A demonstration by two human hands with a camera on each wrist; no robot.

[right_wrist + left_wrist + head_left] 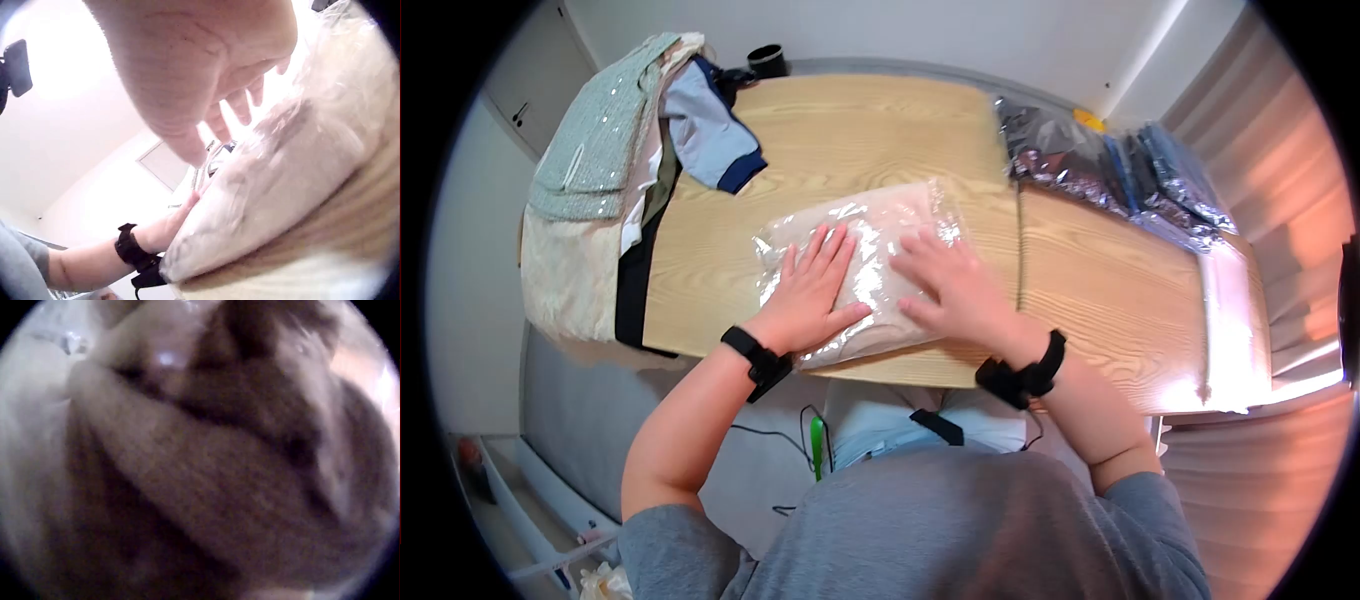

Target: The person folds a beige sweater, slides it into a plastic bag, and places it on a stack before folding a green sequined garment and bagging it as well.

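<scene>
Plastic-wrapped package: The clear bag with pale contents lies at the wooden table's near edge, 12 o'clock from the person.
Left hand: The left hand lies palm down on the bag's 8 o'clock side, fingers spread.
Right hand: At 3 o'clock, the right hand holds its fingers loosely apart; the right wrist view alone reveals a gap beneath the palm.
Left wrist view: Too blurred to read the fingers.
Surroundings: Heaped clothes, 10 o'clock; bagged garments, 2 o'clock.
</scene>
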